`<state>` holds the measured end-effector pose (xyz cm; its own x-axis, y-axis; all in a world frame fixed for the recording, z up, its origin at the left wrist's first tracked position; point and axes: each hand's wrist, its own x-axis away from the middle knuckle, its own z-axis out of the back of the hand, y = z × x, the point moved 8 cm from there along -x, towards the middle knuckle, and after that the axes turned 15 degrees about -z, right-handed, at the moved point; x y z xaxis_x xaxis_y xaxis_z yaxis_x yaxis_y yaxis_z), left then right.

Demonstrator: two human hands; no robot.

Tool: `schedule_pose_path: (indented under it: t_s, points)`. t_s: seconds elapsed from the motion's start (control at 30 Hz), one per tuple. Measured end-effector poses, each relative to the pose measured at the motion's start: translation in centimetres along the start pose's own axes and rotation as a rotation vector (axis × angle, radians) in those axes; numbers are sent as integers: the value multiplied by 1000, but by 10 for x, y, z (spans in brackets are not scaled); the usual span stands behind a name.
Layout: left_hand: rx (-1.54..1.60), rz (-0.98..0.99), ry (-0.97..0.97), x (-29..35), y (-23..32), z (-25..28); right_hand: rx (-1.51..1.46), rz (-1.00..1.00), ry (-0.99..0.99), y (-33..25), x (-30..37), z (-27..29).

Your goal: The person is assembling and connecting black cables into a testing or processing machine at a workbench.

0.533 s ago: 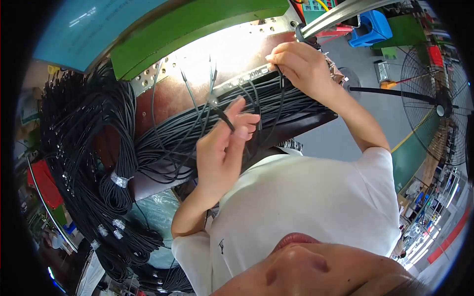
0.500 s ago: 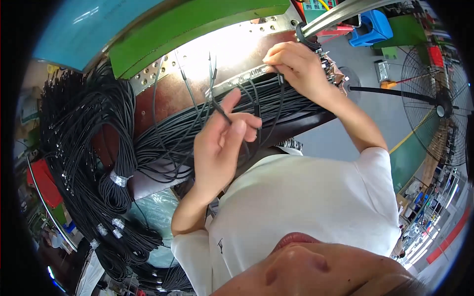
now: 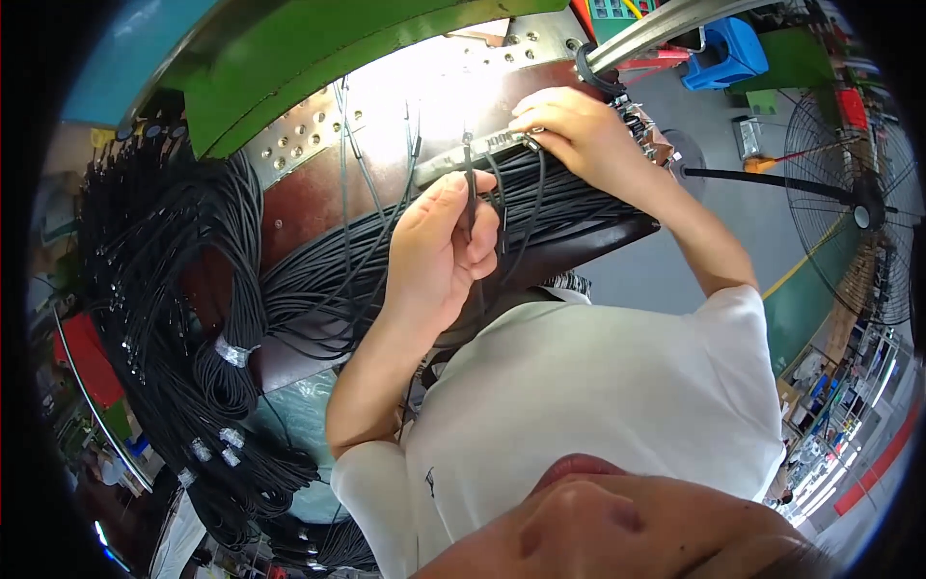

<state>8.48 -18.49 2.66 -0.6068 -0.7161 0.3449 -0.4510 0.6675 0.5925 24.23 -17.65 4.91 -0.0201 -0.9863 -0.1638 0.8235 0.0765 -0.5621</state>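
Observation:
My left hand (image 3: 439, 241) is closed around a black cable (image 3: 471, 198), its thumb and forefinger pinching it near the end. That cable stands upright, its thin metal tip pointing away from me beside a pale slotted metal strip (image 3: 446, 166). My right hand (image 3: 584, 135) has its fingers closed at the right end of the strip. A cable end with a metal tip sits just under the right fingertips; whether they grip it as well is hidden. Several cables hang from the strip toward me. Beneath both hands lies a thick bundle of black cables (image 3: 313, 270).
Coiled black cables (image 3: 227, 232) heap up at the left, some tied with clear wrap. A green metal block (image 3: 289, 72) overhangs the brown worktop (image 3: 299, 198). A metal post (image 3: 656, 34) rises at the back right. A floor fan (image 3: 863, 207) and a blue stool (image 3: 723, 53) stand beyond.
My left hand has turned and closed from loosely spread fingers into a pinch, bringing the cable upright beside the strip. The right hand has shifted only slightly at the strip's end.

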Motion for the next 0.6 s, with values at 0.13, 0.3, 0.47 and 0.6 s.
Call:
schedule_pose_path:
  t_s: [0.13, 0.3, 0.47, 0.6]
  points:
    - [-158, 163, -148, -1, -6, -31, 240, 389, 73, -76, 9, 29]
    - [-1460, -752, -471, -2, 47, -65, -146, -118, 97, 16, 5, 24]
    - [-1603, -768, -490, -24, 16, -45, -188, -124, 130, 25, 6, 3]
    - [-1516, -752, -536, 1, 34, -39, -190, -46, 99, 17, 2, 3]
